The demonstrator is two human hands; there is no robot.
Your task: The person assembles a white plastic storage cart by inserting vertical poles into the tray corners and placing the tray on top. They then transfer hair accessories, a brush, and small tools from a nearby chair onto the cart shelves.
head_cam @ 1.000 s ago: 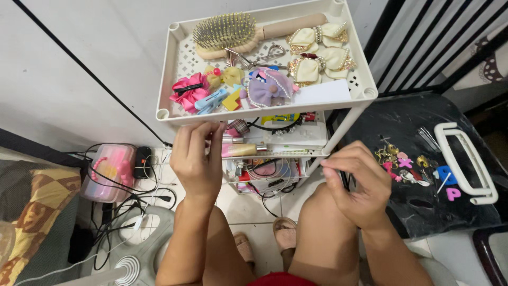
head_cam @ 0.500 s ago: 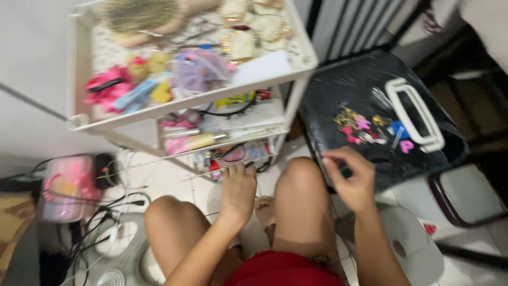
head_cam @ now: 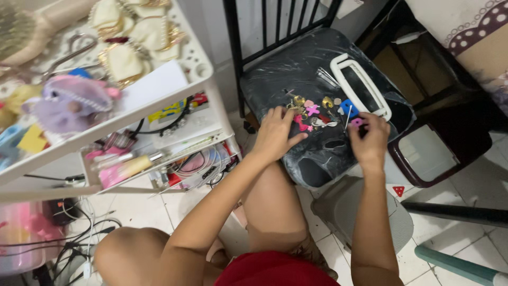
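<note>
A pile of small coloured charms [head_cam: 315, 114] lies on the black plastic-wrapped chair seat [head_cam: 296, 74]. My left hand [head_cam: 275, 135] rests flat on the seat with its fingers apart, the fingertips touching the left side of the pile. My right hand [head_cam: 368, 140] is curled at the pile's right side, its fingertips pinched on a small pink charm [head_cam: 357, 122] that lies on the seat. A blue charm [head_cam: 346, 108] and a thin white stick [head_cam: 347, 118] sit just left of it.
A white rectangular handle frame [head_cam: 360, 87] lies on the seat behind the charms. A white shelf cart [head_cam: 203, 69] with bows, a purple plush clip and a hairbrush stands left. A dark red stool [head_cam: 434, 153], a grey fan base [head_cam: 365, 212] and cables [head_cam: 79, 233] are on the floor.
The view has swung right from the cart to the chair. Both hands have moved from my knees onto the seat, the left onto the charm pile, the right onto the pink charm.
</note>
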